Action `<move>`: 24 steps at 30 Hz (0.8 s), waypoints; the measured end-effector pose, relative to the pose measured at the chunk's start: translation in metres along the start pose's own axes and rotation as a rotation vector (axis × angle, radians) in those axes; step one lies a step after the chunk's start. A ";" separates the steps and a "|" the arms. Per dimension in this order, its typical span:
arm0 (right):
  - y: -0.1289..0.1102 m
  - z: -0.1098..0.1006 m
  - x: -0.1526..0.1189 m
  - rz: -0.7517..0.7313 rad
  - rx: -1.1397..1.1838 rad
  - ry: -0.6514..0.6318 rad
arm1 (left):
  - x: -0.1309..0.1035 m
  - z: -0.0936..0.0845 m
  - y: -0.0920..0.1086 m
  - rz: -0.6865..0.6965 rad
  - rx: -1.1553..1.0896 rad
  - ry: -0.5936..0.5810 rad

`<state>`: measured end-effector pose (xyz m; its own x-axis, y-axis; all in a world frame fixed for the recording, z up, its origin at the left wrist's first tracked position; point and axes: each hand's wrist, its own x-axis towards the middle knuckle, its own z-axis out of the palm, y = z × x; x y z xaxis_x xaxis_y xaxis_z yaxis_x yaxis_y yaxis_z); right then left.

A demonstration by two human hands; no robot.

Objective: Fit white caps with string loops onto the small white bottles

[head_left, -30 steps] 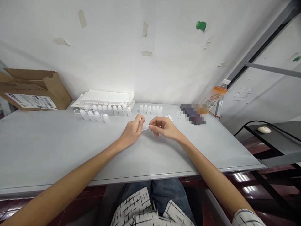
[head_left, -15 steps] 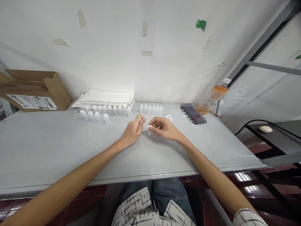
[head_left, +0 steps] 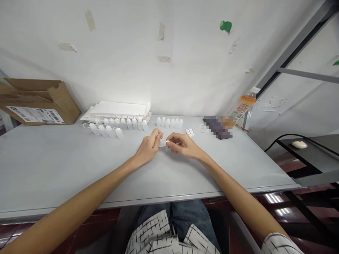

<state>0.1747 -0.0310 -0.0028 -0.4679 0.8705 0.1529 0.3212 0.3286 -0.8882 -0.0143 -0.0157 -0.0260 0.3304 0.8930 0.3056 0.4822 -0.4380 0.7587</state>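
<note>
Over the middle of the grey table (head_left: 174,176), a small translucent plastic bottle (head_left: 162,143) lies on its side between my two hands. My left hand (head_left: 148,145) is closed around its body. The thumb and fingertips of my right hand (head_left: 182,145) pinch a small white cap (head_left: 167,141) at the bottle's right end; how far the cap sits on the neck is hidden by the fingers. Just behind my right hand is a small heap of white caps (head_left: 189,132). Several uncapped bottles (head_left: 167,122) stand in a row beyond my hands.
Several capped bottles (head_left: 129,124) stand at the back left, with a few in front, before stacked white sheets (head_left: 119,108). Far left is an open cardboard box (head_left: 39,102). A drink bottle (head_left: 242,107) and a blurred dark item (head_left: 217,127) are at the right, near thin white loops (head_left: 201,127).
My right fingers have shifted slightly around the cap, which is now more covered by them. Both hands keep their hold, and the view has moved a little.
</note>
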 end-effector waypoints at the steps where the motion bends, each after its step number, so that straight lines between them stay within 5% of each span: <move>1: 0.001 0.001 0.000 0.002 -0.016 -0.007 | 0.000 0.000 -0.001 0.003 0.016 -0.001; 7: 0.009 0.004 0.003 0.087 -0.012 -0.052 | 0.000 0.002 0.002 0.022 0.066 0.000; 12: 0.003 0.003 0.002 -0.026 -0.006 -0.002 | 0.000 0.001 0.005 -0.011 -0.025 0.012; 18: 0.005 0.006 0.003 0.065 -0.071 -0.030 | -0.002 0.002 0.002 0.045 0.114 0.010; 24: 0.001 0.001 0.001 -0.033 -0.103 0.035 | 0.000 0.002 0.004 0.016 0.051 0.009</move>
<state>0.1743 -0.0300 -0.0041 -0.4508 0.8705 0.1977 0.3900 0.3913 -0.8335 -0.0108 -0.0175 -0.0239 0.3316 0.8865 0.3228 0.5176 -0.4569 0.7234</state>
